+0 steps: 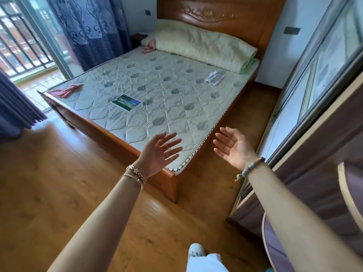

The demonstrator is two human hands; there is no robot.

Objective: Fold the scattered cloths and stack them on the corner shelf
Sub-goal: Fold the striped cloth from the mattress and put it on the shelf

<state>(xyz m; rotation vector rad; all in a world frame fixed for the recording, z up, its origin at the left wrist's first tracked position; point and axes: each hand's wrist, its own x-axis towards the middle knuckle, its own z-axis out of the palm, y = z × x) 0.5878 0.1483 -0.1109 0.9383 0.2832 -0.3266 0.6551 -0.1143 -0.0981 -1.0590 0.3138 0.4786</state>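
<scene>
Held left hand (157,152) and right hand (233,148) spread wide, palms facing, gripping nothing, over near bed (121,142) corner. Noted red cloth (65,90) far left beyond them, white cloth (215,77) ahead right, pink cloth (149,47) farthest by rolled quilt (202,46).

Quilted fabric mattress (157,95), glossy wood floor (59,183), carved wooden headboard (225,14).

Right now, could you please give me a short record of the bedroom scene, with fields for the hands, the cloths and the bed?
left hand: left hand open, empty, raised over the mattress corner
right hand: right hand open, empty, palm facing inward
cloths: red cloth at far left edge; pink cloth beside the rolled quilt; white cloth near right edge
bed: bare mattress
other: printed sheet lying flat
folded so far: none visible
</scene>
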